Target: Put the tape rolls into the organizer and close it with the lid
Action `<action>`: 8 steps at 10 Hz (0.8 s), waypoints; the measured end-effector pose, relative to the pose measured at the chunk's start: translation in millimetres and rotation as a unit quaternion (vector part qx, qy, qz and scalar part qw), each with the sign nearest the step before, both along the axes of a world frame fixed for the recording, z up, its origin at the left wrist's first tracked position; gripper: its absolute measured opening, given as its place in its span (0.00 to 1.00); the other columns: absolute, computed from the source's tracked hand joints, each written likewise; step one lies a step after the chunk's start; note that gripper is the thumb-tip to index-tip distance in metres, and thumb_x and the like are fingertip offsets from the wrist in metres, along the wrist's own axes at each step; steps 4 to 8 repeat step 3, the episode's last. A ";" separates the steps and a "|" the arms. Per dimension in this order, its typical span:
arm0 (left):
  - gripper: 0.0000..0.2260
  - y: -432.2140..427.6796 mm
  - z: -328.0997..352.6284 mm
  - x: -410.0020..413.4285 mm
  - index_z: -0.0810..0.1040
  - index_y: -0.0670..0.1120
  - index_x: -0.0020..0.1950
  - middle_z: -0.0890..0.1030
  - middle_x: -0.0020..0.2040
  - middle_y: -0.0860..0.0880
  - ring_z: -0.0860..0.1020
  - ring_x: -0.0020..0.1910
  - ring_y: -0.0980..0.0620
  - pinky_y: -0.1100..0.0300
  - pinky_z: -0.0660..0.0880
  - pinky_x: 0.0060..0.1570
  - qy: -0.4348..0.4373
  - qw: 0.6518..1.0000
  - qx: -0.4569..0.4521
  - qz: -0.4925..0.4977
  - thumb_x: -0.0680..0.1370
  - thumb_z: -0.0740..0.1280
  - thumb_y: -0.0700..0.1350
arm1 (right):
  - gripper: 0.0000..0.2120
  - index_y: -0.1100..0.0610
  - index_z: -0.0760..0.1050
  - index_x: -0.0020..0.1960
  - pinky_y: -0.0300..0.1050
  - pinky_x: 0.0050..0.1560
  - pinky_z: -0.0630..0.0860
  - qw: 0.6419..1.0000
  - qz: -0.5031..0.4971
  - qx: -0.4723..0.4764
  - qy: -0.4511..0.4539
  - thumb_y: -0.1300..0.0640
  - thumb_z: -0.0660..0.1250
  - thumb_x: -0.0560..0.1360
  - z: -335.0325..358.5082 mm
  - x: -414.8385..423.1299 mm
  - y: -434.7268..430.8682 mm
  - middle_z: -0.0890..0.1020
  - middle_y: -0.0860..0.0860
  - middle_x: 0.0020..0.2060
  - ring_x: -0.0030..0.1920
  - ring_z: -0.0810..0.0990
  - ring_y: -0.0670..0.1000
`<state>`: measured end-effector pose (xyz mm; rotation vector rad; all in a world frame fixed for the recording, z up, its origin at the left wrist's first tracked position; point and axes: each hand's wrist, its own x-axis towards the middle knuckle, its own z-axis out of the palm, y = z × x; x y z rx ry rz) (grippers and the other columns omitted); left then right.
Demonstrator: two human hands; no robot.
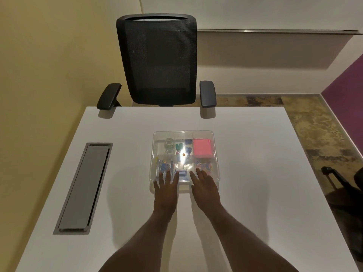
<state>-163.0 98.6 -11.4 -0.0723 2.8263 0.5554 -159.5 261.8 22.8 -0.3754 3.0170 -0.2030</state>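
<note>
A clear plastic organizer (215,163) sits in the middle of the white table, covered by a clear lid (183,134) that glares under the light. Through the lid I see clear tape rolls (169,145) in the far left compartment. My left hand (166,190) lies flat with its fingers spread on the near left part of the lid. My right hand (204,188) lies flat on the near right part. Neither hand holds anything.
Inside the organizer are a pink sticky-note pad (202,147), coloured clips (204,166) and pins. A grey cable hatch (83,187) is set into the table at left. A black mesh chair (157,59) stands at the table's far edge.
</note>
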 end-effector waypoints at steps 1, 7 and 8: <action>0.30 -3.1 6.5 13.4 0.40 0.55 0.87 0.38 0.88 0.44 0.38 0.87 0.38 0.40 0.33 0.82 0.017 1.000 -0.020 -0.013 0.90 0.53 0.49 | 0.30 0.60 0.83 0.63 0.57 0.53 0.84 1.000 0.012 0.009 0.025 0.55 0.84 0.63 3.2 11.0 0.7 0.84 0.60 0.60 0.59 0.85 0.61; 0.29 -7.1 19.8 32.5 0.42 0.53 0.88 0.44 0.88 0.47 0.43 0.88 0.44 0.41 0.39 0.86 0.038 0.998 0.020 -0.051 0.89 0.52 0.49 | 0.26 0.59 0.82 0.64 0.55 0.58 0.82 0.996 0.011 0.028 0.079 0.51 0.80 0.69 9.8 31.9 -3.8 0.83 0.58 0.63 0.62 0.83 0.58; 0.29 -7.1 19.8 32.5 0.42 0.53 0.88 0.44 0.88 0.47 0.43 0.88 0.44 0.41 0.39 0.86 0.038 0.998 0.020 -0.051 0.89 0.52 0.49 | 0.26 0.59 0.82 0.64 0.55 0.58 0.82 0.996 0.011 0.028 0.079 0.51 0.80 0.69 9.8 31.9 -3.8 0.83 0.58 0.63 0.62 0.83 0.58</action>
